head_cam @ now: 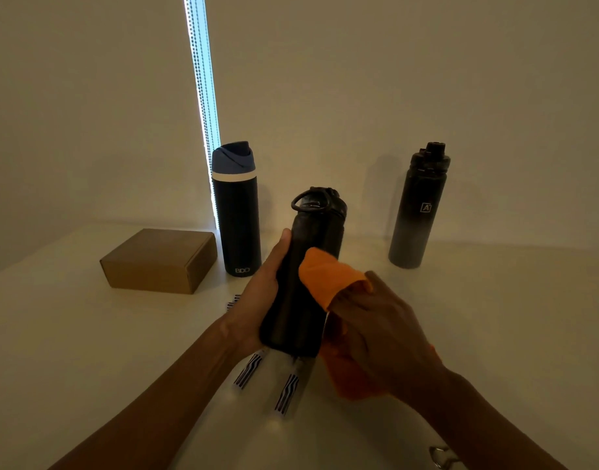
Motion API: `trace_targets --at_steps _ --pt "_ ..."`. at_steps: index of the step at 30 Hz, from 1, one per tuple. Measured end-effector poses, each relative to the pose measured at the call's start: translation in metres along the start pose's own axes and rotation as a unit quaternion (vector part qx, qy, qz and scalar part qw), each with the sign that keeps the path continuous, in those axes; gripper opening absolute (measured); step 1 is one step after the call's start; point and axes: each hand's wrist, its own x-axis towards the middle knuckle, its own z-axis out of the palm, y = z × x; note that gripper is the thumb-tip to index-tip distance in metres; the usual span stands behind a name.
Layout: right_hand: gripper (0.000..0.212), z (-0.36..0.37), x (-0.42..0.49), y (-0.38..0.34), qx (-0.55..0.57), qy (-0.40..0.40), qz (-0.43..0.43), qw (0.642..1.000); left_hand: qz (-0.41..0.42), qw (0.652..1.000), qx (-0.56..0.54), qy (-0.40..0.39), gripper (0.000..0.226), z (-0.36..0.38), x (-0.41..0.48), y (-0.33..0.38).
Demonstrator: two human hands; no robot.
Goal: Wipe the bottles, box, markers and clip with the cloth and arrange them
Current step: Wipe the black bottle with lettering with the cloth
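Head view, left hand (pixel 257 300) gripping black bottle (pixel 300 293), right hand (pixel 383 330) clutching cloth (pixel 328 276) against it

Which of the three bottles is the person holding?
The middle black bottle with the loop handle: the left hand grips it, tilted, and the right hand holds the orange cloth against it. The blue-lidded bottle and the grey-fading bottle stand untouched.

Black bottle (pixel 301 283), centre, tilted, orange cloth (pixel 328 276) against its side. Upright: blue-lidded bottle (pixel 237 215) at 11 o'clock, grey bottle (pixel 416 212) at 1; cardboard box (pixel 159 261) at 10. Striped markers (pixel 286 391) lying at 6, clip (pixel 440 456) at 5.
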Motion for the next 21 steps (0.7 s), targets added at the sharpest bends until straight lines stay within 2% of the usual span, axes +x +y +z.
trace_targets --at_steps 2,5,8,10,13,16,19,21 --pt "0.060 0.001 0.000 -0.009 -0.044 0.002 -0.056 0.997 -0.003 1.000 -0.017 0.021 0.057 -0.004 -0.001 0.006" --pt "0.086 0.010 -0.005 -0.015 -0.045 -0.047 -0.102 0.993 -0.004 0.997 -0.048 0.060 0.064 -0.006 -0.001 0.012" --pt "0.085 0.018 -0.009 -0.015 -0.050 -0.087 -0.159 0.982 0.012 0.994 -0.063 0.089 0.064 -0.006 0.000 0.015" --pt "0.093 0.018 -0.008 -0.015 -0.069 -0.100 -0.170 0.978 0.010 0.993 -0.075 0.095 0.066 -0.008 0.001 0.014" --pt "0.102 0.015 -0.005 -0.012 -0.070 -0.093 -0.136 0.984 -0.002 0.992 -0.094 0.085 0.071 -0.009 0.000 0.013" --pt "0.104 0.011 0.000 -0.006 -0.070 -0.058 -0.073 0.993 -0.017 0.996 -0.073 0.051 0.066 -0.010 -0.002 0.011" --pt "0.080 0.006 0.001 0.009 -0.050 -0.004 -0.033 0.998 -0.019 0.999 -0.032 0.009 0.062 -0.002 -0.003 0.004" --pt "0.067 0.004 0.000 0.018 0.000 0.024 0.008 1.000 -0.022 1.000 0.000 -0.007 0.061 0.006 -0.002 -0.002"
